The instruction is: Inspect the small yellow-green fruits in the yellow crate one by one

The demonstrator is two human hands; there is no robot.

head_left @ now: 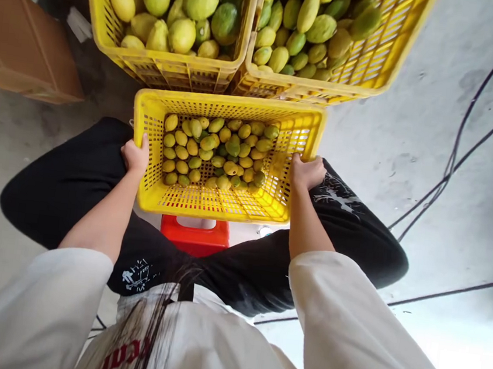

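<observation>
A yellow plastic crate [217, 209] sits between my knees, its slotted walls showing all round. Several small yellow-green lemons [208, 143] cover part of its bottom. On the crate's left end, my left hand [137, 154] is closed round the rim, thumb over the edge. My right hand [307, 172] grips the opposite end the same way, at the right rim. The fingers of both hands are mostly hidden outside the crate walls.
Two larger yellow crates stand just beyond, the left crate [171, 62] and right crate [318, 86], both holding lemons. Cardboard boxes [28, 38] are at the far left. A red stool [194, 238] shows below. Black cables [450, 165] cross the floor at right.
</observation>
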